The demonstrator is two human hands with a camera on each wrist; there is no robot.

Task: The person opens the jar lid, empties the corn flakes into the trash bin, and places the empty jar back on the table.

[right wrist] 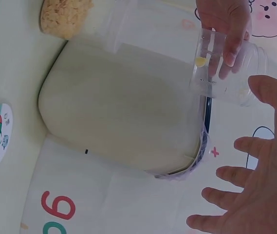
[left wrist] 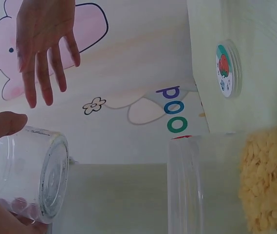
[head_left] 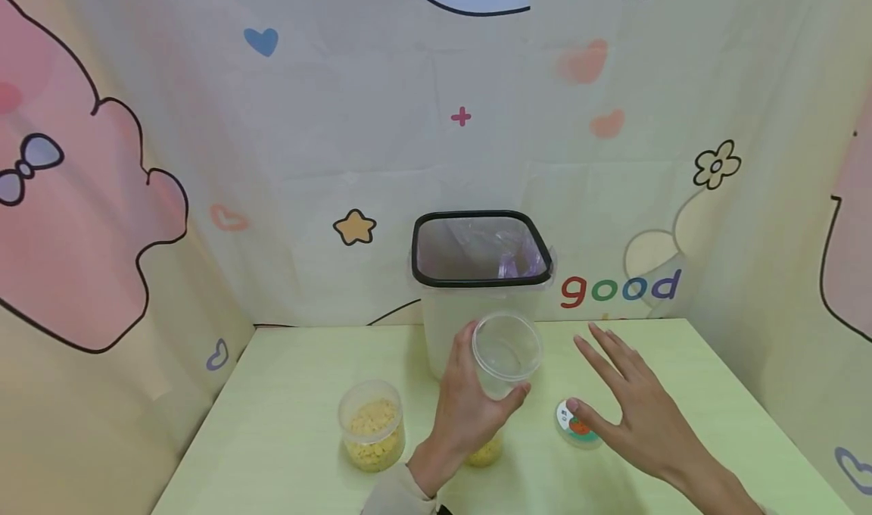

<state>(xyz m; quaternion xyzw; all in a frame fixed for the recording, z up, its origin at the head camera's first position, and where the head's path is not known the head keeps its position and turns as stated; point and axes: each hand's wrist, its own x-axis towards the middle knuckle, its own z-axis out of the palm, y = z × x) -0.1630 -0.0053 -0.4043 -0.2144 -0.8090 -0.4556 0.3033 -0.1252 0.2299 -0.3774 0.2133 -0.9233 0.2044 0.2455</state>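
Observation:
My left hand (head_left: 466,405) grips a clear plastic jar (head_left: 507,348) around its side, raised over the table in front of the bin. The jar's mouth faces up toward the head camera. In the right wrist view a small yellow flake (right wrist: 200,62) shows near the jar's base. To the right, my right hand (head_left: 636,416) hangs in the air with fingers spread and holds nothing. Below it lie round lids (left wrist: 229,69), stacked, with a tomato-like picture on top. Behind the left wrist, a container of yellow flakes (head_left: 485,453) is partly hidden.
A white bin (head_left: 443,322) with a black rim and a thin plastic liner stands against the back curtain. An uncovered clear jar (head_left: 373,443), partly filled with yellow flakes, stands left of my left forearm. Printed curtains enclose the pale green table (head_left: 286,394) on three sides.

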